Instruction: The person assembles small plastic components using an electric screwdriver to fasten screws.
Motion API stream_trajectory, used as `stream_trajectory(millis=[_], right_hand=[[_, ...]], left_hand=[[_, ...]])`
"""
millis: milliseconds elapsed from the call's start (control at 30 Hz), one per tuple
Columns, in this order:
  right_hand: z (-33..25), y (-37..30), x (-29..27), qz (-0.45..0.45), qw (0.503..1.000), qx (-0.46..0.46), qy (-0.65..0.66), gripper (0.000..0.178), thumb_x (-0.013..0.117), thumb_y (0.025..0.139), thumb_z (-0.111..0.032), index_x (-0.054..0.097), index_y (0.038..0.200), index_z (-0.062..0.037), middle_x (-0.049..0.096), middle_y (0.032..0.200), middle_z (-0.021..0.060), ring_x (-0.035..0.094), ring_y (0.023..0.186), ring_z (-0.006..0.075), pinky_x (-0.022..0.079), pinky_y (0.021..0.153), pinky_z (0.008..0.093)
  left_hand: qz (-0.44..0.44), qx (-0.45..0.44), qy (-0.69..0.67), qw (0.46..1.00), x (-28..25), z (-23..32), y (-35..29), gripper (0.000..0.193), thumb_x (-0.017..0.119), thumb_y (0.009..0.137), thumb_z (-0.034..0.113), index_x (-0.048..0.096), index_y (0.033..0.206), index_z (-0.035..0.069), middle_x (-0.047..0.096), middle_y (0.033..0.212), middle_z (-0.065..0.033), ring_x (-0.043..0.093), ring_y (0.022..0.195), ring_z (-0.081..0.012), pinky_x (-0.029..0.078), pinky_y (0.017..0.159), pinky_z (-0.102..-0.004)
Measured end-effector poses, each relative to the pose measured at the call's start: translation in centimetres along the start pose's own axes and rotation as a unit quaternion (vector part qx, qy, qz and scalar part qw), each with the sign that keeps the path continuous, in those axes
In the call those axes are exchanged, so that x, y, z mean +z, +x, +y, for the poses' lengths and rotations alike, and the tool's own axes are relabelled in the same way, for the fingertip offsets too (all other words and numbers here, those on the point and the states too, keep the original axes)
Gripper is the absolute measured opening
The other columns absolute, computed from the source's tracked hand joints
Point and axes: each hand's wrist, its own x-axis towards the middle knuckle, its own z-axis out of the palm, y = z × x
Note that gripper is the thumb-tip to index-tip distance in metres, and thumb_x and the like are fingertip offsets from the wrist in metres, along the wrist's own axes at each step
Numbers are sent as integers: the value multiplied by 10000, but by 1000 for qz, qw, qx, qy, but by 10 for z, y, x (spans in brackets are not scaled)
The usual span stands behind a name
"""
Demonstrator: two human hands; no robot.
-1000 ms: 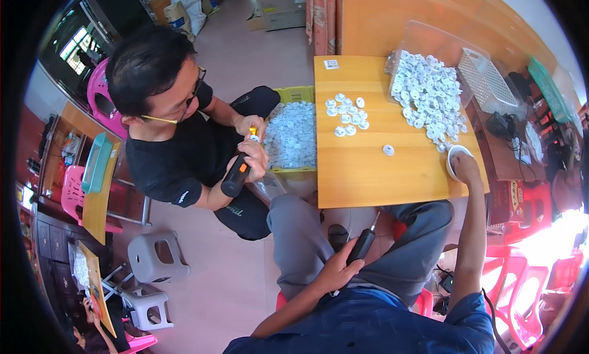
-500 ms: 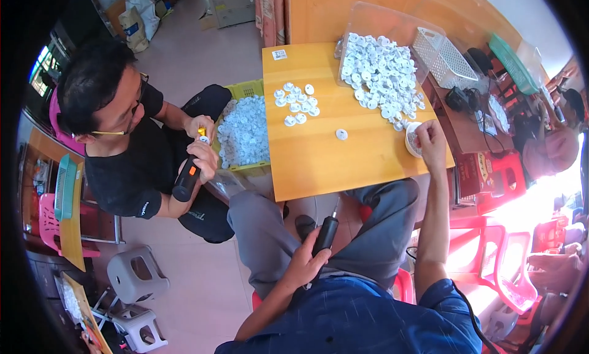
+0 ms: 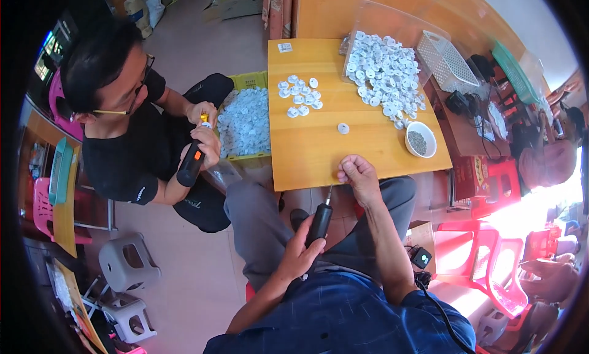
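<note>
In my left hand [image 3: 297, 256] is a black electric screwdriver [image 3: 320, 222], held over my lap with its metal bit up by the table's near edge. The fingertips of my right hand [image 3: 361, 177] are pinched together just right of the bit's tip; whatever they hold is too small to make out. A white bowl [image 3: 431, 147] of small grey pieces stands at the right edge of the wooden table [image 3: 307, 157]. One round white plastic part [image 3: 343, 128] lies alone mid-table. Several similar parts [image 3: 299, 99] are grouped farther left.
A clear bin [image 3: 399, 19] spills a heap of white parts [image 3: 383, 74] onto the far right. At the left, a co-worker [image 3: 123, 145] holds a black power tool [image 3: 191, 163] beside a yellow crate [image 3: 254, 81] of white parts. Baskets and cables occupy the side table [image 3: 457, 130].
My right hand has left the white bowl and come left and nearer, to the screwdriver's bit. The screwdriver has shifted slightly left, and the view has tilted a little.
</note>
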Motion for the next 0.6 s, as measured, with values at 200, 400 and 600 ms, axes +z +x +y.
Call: stream_trajectory(millis=[200, 400, 600], right_hand=[[0, -3, 6, -47, 999, 12, -7, 85, 617, 983, -162, 611, 1003, -79, 631, 869, -14, 590, 731, 75, 490, 675, 223], [-4, -3, 3, -103, 994, 42, 14, 98, 647, 959, -127, 590, 1026, -83, 631, 860, -13, 588, 725, 69, 482, 665, 219], [-11, -2, -2, -146, 986, 64, -52, 133, 679, 934, -130, 585, 1016, -83, 642, 870, 4, 608, 718, 73, 503, 663, 205]], left_hand=[[-2, 8, 21, 1000, 0, 0, 0, 575, 592, 952, 122, 363, 1475, 51, 584, 999, -43, 600, 810, -109, 510, 751, -270], [-13, 47, 44, 998, -4, -10, 3, 607, 583, 977, 119, 301, 1510, 49, 579, 1094, -52, 539, 858, -81, 476, 772, -234], [0, 40, 62, 997, -2, -7, 1, 585, 609, 949, 203, 376, 1459, 35, 590, 1006, -72, 585, 885, -145, 468, 819, -275]])
